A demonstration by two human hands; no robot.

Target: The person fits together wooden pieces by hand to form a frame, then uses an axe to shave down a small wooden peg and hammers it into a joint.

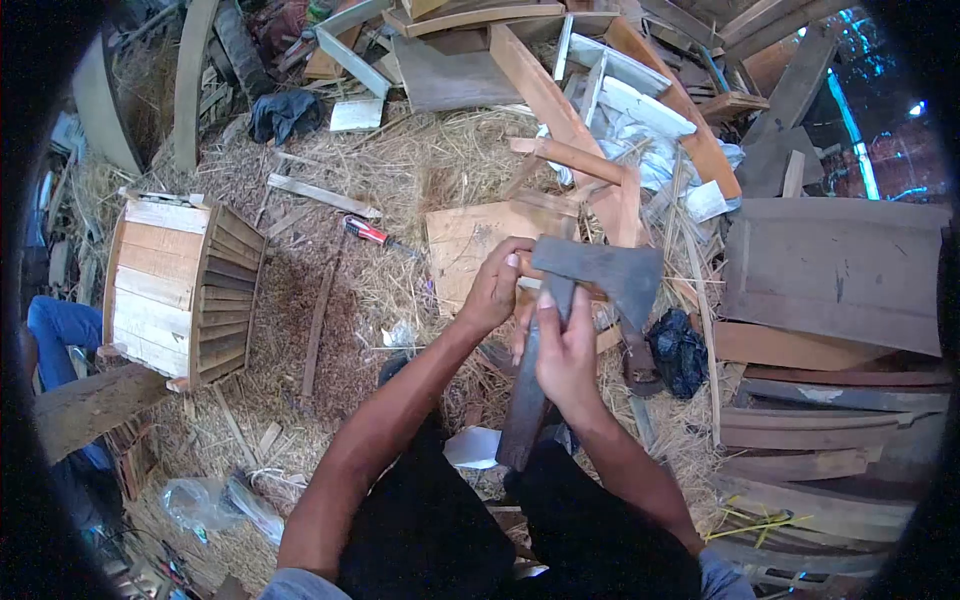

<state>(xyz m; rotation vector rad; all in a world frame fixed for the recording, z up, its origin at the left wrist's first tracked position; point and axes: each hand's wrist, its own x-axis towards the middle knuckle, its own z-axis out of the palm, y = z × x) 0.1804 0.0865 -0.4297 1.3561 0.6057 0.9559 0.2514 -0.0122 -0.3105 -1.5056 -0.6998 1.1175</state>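
A hatchet [600,268] with a broad, dark steel head is held out in front of me, its wooden handle slanting down toward my lap. My right hand [568,352] is closed round that handle just below the head. My left hand [495,290] is closed on an orange-brown piece of wood [529,266] beside the head's blunt end. Most of that piece is hidden behind the hatchet. Beyond the hands, a flat light-brown board [470,240] lies on the straw.
A red-handled screwdriver [366,231] lies left of the board. A slatted wooden tub [160,265] rests on its side at left, near a person's blue-clad leg [65,330]. Curved planks [810,435] are stacked at right, by a black plastic bag [678,352]. Wood scraps fill the back.
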